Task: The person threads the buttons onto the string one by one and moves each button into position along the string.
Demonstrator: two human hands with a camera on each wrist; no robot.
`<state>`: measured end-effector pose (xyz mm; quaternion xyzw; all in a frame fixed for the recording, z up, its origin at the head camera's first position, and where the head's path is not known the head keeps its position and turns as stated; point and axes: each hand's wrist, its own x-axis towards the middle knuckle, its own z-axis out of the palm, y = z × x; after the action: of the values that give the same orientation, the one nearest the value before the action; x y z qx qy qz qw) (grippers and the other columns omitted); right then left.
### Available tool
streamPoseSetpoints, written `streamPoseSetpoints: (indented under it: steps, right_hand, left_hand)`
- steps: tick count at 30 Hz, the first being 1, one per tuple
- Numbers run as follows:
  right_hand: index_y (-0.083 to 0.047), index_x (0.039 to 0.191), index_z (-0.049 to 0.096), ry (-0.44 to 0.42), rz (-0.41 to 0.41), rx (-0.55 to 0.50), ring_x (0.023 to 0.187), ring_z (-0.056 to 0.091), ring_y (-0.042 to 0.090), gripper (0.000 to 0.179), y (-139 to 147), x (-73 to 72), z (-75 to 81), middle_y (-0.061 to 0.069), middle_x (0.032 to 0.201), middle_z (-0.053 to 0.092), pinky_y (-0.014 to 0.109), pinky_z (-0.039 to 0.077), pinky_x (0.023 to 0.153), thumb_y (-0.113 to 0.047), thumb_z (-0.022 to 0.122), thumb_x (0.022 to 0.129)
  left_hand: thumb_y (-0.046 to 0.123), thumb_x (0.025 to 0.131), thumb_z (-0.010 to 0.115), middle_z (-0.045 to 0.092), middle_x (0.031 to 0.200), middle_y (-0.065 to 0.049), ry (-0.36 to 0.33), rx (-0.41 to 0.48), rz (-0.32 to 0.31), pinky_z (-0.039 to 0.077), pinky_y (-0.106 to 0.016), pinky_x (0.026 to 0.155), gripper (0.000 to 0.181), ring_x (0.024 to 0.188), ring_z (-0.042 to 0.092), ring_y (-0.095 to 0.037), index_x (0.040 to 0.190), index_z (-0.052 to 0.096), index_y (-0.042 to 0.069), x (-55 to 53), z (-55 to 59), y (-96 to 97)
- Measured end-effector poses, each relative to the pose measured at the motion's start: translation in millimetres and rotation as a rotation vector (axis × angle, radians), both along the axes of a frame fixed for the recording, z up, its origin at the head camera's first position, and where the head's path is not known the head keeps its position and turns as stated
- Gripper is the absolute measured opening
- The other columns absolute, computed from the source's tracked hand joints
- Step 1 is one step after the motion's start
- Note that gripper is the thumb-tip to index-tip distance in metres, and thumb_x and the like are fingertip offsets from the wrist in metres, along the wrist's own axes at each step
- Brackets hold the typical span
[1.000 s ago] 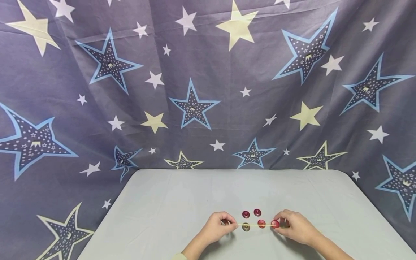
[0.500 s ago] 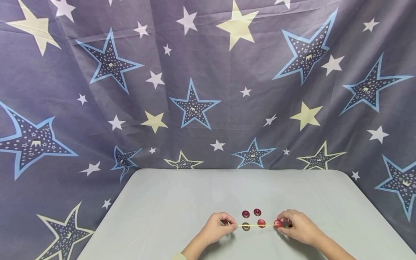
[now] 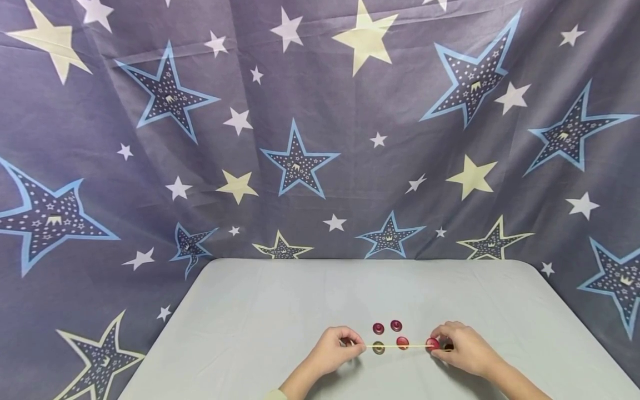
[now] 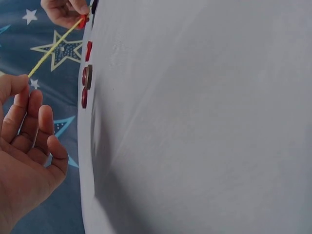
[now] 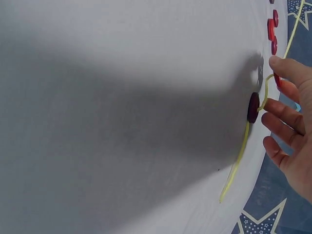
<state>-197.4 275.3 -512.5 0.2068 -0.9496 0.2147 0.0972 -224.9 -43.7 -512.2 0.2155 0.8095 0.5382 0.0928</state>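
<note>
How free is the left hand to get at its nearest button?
Probably not free: the left hand is near, but pinches the cord, which crosses over that button in the head view.

You can read no lettering, number or brand. Printed signs only: on the cloth backdrop (image 3: pixel 320 100) beyond your left hand (image 3: pixel 332 351) and right hand (image 3: pixel 463 346), you have stars (image 3: pixel 367 39), several with a small crown (image 3: pixel 475 86) at the centre.

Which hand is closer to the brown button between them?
The left hand. It pinches the yellow string just left of the brown button. The right hand is farther away, on the button's right, with a red button lying between.
</note>
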Motion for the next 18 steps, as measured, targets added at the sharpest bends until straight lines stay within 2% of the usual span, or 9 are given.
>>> streamPoseSetpoints:
  steps: [9,18]
  right_hand:
    - [-0.019,0.086,0.066,0.055,-0.003,0.018,0.070,0.048,0.000,0.023,4.9,1.8,-1.7,-0.017,0.075,0.054,0.024,0.041,0.061,-0.027,0.080,0.069]
    - [-0.018,0.086,0.065,0.032,-0.005,0.023,0.069,0.043,-0.001,0.022,7.9,1.8,-2.2,-0.016,0.074,0.052,0.023,0.038,0.059,-0.027,0.079,0.071]
  left_hand:
    - [0.017,0.078,0.072,0.065,0.071,-0.002,-0.002,0.015,-0.007,0.041,-0.016,0.057,0.009,0.063,0.050,-0.002,0.080,0.070,0.008,0.9,1.4,1.7]
    - [0.016,0.078,0.071,0.065,0.071,-0.004,0.001,0.019,-0.010,0.042,-0.016,0.058,0.008,0.063,0.050,-0.002,0.080,0.069,0.008,0.4,1.9,2.1]
